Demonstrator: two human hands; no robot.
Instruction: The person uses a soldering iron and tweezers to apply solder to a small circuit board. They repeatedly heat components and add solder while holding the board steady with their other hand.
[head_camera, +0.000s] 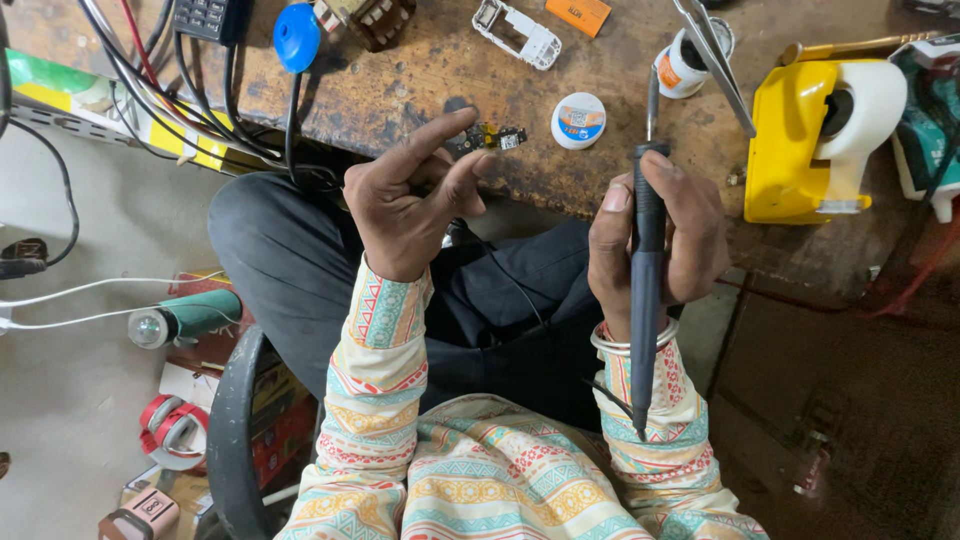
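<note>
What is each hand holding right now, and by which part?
The right hand grips a dark soldering iron around its handle, tip pointing up. The left hand pinches a small circuit board by its left end, at the fingertips.

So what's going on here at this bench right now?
A seated person works at a worn wooden bench. The right hand grips a dark soldering iron upright, tip up. The left hand pinches a small circuit board at the bench edge. The iron's tip is not touching the board. A small round tin sits just beyond, and a yellow tape dispenser stands to the right.
</note>
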